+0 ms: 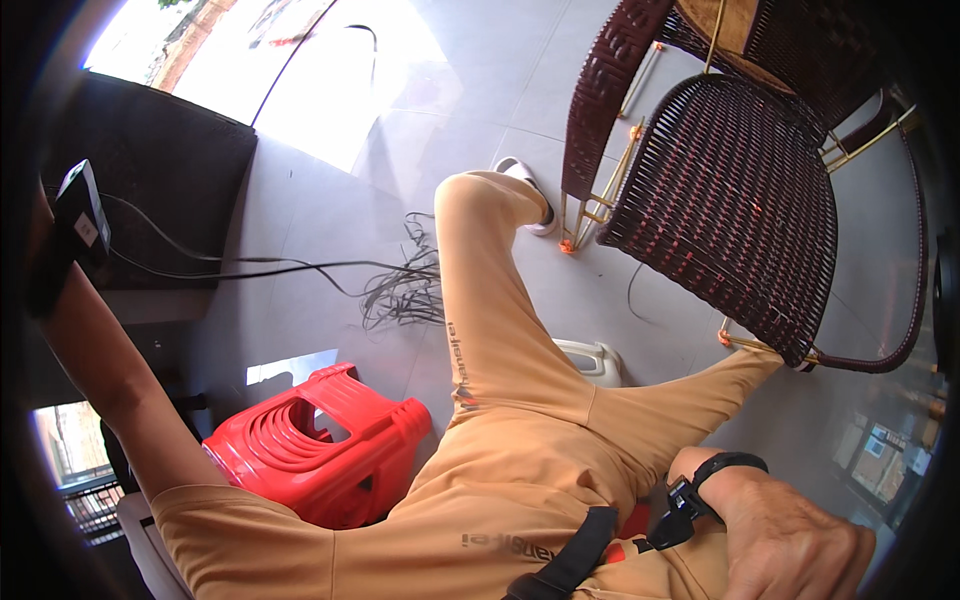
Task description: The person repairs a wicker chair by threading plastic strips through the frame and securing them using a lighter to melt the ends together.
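grey floor tiles [410, 150] spread under a dark brown woven chair with gold-coloured metal legs [735, 210] at the upper right. the seated person's tan trousers [500, 290] span the middle, beside a red plastic stool [330, 445]. black flat strips [405, 290] lie tangled on the floor left of the extended leg, some strands reaching toward the left wrist. the right hand [800, 540], back upward at the lower right, has curled fingers; what they close on cannot be told. the left hand is out of view, its fingers untellable.
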Demonstrator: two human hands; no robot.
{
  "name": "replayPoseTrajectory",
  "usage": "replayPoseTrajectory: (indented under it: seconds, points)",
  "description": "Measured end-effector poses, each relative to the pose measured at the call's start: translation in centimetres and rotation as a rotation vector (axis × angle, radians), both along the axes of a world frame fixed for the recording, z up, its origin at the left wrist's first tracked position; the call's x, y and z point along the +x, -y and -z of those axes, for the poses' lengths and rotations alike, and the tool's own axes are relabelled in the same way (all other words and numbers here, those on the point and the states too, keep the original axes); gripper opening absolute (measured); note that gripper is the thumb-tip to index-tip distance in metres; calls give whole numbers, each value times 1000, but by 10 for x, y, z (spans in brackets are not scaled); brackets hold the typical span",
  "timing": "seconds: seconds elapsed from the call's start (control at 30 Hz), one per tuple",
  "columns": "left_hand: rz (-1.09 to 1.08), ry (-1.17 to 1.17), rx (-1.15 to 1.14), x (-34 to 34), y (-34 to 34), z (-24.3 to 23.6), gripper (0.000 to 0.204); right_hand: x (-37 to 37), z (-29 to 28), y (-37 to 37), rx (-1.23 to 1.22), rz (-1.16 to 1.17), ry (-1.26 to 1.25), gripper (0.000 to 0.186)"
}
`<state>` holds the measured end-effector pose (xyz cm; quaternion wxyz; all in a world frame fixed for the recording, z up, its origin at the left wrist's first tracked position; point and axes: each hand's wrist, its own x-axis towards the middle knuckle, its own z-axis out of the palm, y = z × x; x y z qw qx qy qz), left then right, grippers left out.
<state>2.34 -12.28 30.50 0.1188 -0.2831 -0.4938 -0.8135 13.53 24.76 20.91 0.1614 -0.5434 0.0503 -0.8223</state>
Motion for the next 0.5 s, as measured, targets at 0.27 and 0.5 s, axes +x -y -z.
replayPoseTrajectory:
  seconds: [0.27, 0.5]
  points:
    - [-169, 289, 13, 16, -46, 43, 30, -21, 17, -3, 63, 228, 45, 32]
    - [111, 599, 360, 36, -129, 136, 27, -64, 96, 88, 1022, 1110, -169, 88]
